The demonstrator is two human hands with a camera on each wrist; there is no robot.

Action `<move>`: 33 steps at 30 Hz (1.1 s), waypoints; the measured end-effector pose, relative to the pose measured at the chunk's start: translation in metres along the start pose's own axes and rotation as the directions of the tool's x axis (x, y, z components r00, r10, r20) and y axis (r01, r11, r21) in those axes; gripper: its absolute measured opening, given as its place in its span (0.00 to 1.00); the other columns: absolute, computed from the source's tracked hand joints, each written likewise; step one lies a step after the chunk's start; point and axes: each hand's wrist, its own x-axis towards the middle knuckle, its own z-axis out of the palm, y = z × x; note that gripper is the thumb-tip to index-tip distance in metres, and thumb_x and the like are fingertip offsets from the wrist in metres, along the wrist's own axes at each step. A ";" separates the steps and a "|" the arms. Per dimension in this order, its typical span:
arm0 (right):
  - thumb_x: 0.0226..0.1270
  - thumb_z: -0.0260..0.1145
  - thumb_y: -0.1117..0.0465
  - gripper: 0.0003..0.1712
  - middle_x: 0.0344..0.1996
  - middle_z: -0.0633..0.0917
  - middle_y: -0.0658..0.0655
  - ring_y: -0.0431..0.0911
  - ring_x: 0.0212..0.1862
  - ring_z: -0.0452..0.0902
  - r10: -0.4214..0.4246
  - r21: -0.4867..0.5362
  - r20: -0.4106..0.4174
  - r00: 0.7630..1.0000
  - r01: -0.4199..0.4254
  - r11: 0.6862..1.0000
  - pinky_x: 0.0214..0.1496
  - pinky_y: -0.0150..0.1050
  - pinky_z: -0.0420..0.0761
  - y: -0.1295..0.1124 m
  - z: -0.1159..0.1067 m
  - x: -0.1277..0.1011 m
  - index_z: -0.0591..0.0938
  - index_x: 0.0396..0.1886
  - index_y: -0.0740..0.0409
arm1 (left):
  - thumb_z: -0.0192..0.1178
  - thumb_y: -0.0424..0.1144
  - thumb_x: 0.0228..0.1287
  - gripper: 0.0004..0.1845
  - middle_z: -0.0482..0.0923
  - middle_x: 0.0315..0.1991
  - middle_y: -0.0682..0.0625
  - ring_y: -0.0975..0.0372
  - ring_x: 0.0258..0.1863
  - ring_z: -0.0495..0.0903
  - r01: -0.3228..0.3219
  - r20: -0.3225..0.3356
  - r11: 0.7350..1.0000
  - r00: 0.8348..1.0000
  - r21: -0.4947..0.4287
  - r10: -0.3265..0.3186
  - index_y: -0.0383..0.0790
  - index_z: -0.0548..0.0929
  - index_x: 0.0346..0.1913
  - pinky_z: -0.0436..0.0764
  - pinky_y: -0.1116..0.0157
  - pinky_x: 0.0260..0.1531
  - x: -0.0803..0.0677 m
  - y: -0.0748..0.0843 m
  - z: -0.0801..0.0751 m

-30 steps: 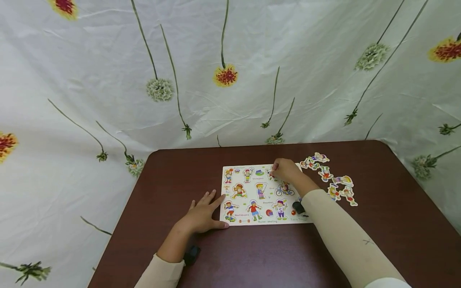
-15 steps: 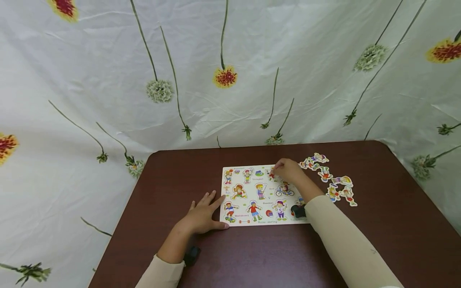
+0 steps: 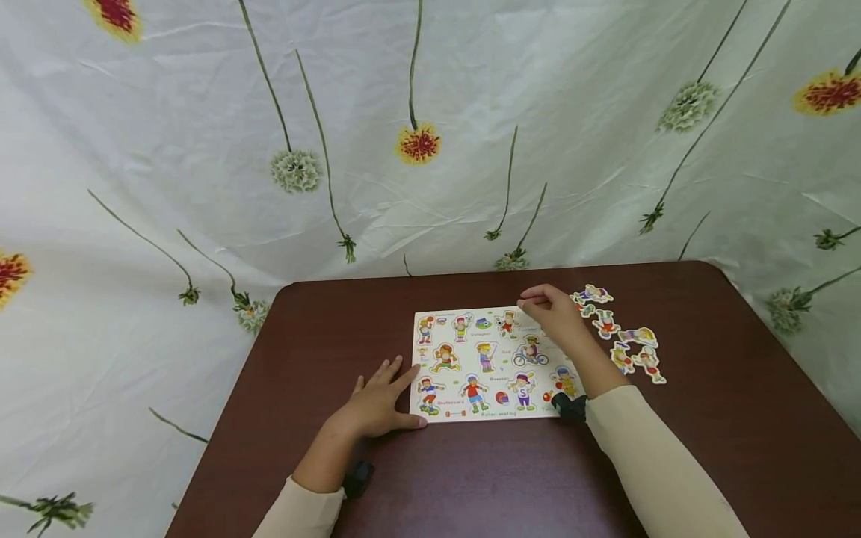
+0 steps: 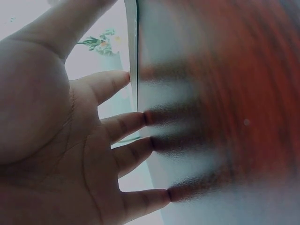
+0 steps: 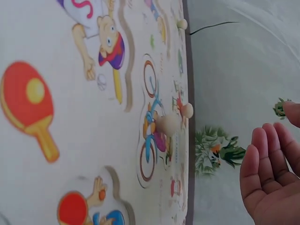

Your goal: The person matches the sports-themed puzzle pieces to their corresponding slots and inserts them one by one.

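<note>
A white wooden peg puzzle board point(image 3: 464, 412) printed with sports figures lies on the brown table. My left hand point(image 3: 377, 403) is spread at its left side, thumb and index finger at the edge; in the left wrist view the fingertips point(image 4: 146, 199) touch the tabletop. Raised over the board's back right edge, my right hand point(image 3: 557, 321) has loosely bent fingers and an empty palm, visible in the right wrist view. Just left of it, the footballer piece point(image 3: 507, 324) sits in the board. The cyclist piece point(image 5: 149, 126), with a round wooden peg, is nearer me.
Several loose figure pieces point(image 3: 606, 324) lie on the table right of the board, some overlapping. A flower-printed cloth point(image 3: 377, 149) hangs behind the table's back edge. Dark wrist cameras show under both wrists.
My right hand has let go of the footballer piece and moved up and right, its fingers loosening. The footballer piece is now uncovered in the board. My left hand has stayed still.
</note>
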 end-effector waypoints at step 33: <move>0.77 0.61 0.52 0.21 0.51 0.83 0.62 0.38 0.46 0.76 -0.016 -0.137 -0.170 0.985 -0.008 0.991 0.40 0.25 0.77 0.043 -0.081 -0.054 0.80 0.59 0.60 | 0.71 0.62 0.57 0.51 0.45 0.83 0.42 0.45 0.83 0.43 0.008 -0.003 1.000 1.000 0.017 -0.008 0.57 0.58 0.80 0.42 0.30 0.74 0.004 -0.002 0.003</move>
